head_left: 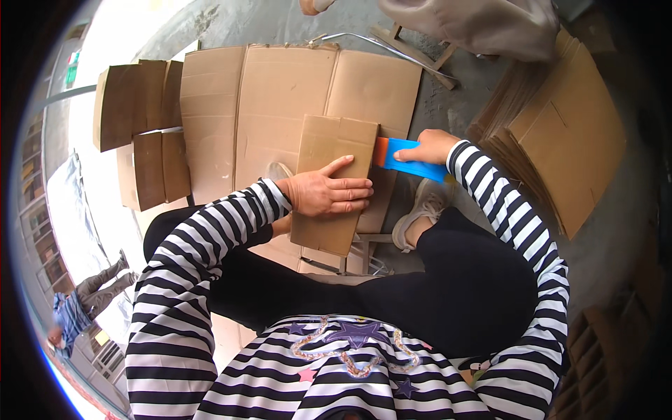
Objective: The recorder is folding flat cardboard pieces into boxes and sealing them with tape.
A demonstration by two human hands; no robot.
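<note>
With my left hand point(327, 194) pressed flat and open on the folded cardboard piece point(334, 183) over my knees, and my right hand point(428, 146) closed around the blue scraper point(413, 159) at its right edge, a slip could gouge my fingers.

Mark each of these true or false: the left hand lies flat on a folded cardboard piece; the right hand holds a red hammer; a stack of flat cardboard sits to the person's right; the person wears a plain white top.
1. The left hand lies flat on a folded cardboard piece. True.
2. The right hand holds a red hammer. False: it holds a blue tool with an orange end, at the cardboard piece's right edge.
3. A stack of flat cardboard sits to the person's right. True.
4. The person wears a plain white top. False: the sleeve is black-and-white striped.
</note>
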